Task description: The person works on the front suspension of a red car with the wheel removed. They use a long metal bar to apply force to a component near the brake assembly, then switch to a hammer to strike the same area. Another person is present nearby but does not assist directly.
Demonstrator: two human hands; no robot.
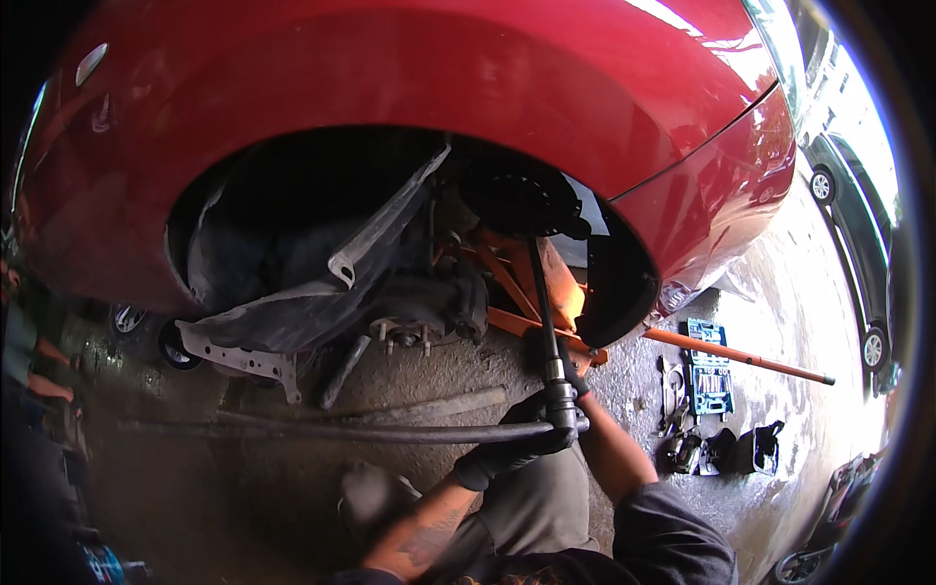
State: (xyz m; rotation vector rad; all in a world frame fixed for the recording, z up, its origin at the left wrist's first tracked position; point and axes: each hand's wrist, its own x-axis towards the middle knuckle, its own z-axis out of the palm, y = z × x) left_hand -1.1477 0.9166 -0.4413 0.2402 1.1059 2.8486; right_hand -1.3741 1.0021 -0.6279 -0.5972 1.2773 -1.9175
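Under the red car's [409,78] open wheel arch, a long extension bar [543,292] runs from the dark parts above down to a metal wrench head [560,409]. A long bar handle [390,432] reaches from that head far to the left. My left hand [512,447], in a black glove, is closed round the handle beside the head. My right hand [558,359], also black-gloved, wraps the lower part of the extension bar just above the head. The bar's upper end is lost in shadow.
An orange floor jack [556,283] stands under the car, its handle [741,355] sticking out right. A wheel hub [409,331] and a loose liner [292,322] hang left of my hands. A blue tool case [709,366] and dark parts [721,451] lie right. People are far left.
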